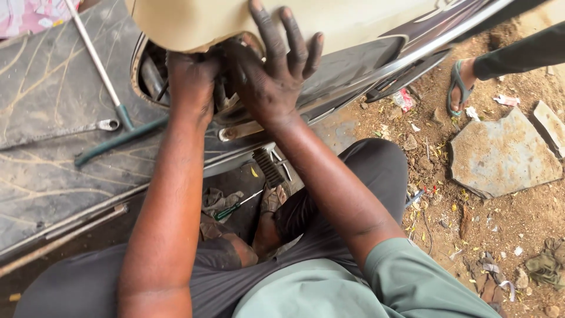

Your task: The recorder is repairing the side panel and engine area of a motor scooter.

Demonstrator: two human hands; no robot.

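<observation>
Squatting beside a cream-and-black scooter body panel [353,23], the person's left hand [191,82] is fisted inside its opening on something hidden, right hand [276,70] splayed flat, green-handled screwdriver [232,209] lying unused.

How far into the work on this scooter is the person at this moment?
Already done: an opening under the cream body panel exposes inner parts. In hand: the left hand reaches inside it while the right hand presses the panel's edge. Left: a green-handled screwdriver and a long T-handle wrench lie unused; nothing looks reassembled.
</observation>
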